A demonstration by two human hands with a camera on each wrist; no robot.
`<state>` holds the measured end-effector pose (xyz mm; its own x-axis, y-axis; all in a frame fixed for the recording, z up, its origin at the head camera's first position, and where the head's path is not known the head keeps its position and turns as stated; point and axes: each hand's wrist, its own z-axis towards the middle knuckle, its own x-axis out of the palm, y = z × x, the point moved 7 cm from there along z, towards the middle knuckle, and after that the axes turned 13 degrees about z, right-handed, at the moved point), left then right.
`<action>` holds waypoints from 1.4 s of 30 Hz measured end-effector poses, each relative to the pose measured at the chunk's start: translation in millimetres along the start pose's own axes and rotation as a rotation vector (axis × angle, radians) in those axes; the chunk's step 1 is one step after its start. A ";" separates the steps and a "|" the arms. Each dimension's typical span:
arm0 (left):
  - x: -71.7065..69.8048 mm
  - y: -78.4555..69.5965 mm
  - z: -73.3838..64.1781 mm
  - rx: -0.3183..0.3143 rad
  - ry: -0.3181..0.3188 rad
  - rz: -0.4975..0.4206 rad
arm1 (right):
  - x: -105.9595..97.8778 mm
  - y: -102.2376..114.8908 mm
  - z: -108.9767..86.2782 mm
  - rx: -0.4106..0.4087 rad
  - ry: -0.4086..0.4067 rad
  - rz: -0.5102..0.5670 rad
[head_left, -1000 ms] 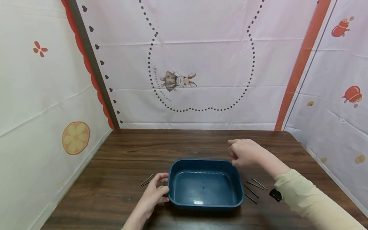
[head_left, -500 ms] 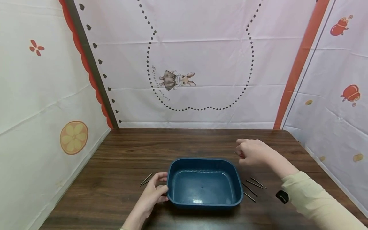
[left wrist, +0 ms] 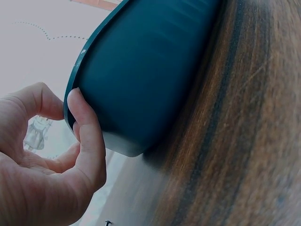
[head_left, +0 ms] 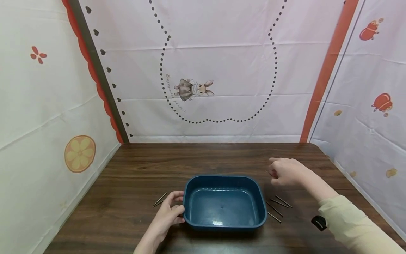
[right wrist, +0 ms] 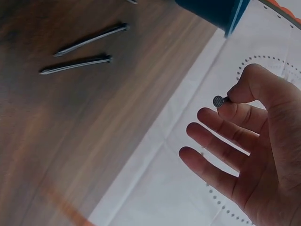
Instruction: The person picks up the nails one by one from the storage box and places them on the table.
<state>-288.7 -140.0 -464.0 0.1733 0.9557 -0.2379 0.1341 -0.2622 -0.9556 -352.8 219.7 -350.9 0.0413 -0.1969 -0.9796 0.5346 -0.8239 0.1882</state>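
A blue plastic tub (head_left: pixel 223 227) stands on the dark wooden table, its inside bare. My left hand (head_left: pixel 165 213) holds the tub's left rim between thumb and fingers, as the left wrist view also shows. Beyond the tub's right side, my right hand (head_left: pixel 287 171) hovers above the table. Between its thumb and index finger it pinches a nail; in the right wrist view the nail's round head (right wrist: pixel 218 101) faces the camera and most of the shank is hidden. The other fingers of that hand are loosely spread.
Several nails (head_left: pixel 274 209) lie right of the tub, below my right hand. Two more nails (head_left: pixel 160 199) lie beside my left hand. A white printed cloth (head_left: pixel 219 63) hangs behind the table and along both sides. A black object (head_left: pixel 319 223) sits at the right sleeve.
My right hand has moved right, away from the tub's far right corner, and the nail tip has come into sight. My left hand keeps its hold on the rim.
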 end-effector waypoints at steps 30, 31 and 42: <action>0.5 0.7 0.6 -0.009 -0.007 0.000 | 36.6 -43.1 -32.5 0.130 0.034 0.129; 0.7 0.6 0.6 -0.009 -0.006 0.000 | 37.3 -43.7 -33.9 0.131 0.035 0.132; 1.0 1.4 0.5 -0.005 -0.009 0.006 | 49.9 -52.1 -42.3 0.161 0.025 0.130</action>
<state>-288.8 -139.4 -465.6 0.1649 0.9553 -0.2454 0.1381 -0.2687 -0.9533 -343.0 275.3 -412.6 0.1230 -0.2960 -0.9472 0.3815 -0.8671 0.3205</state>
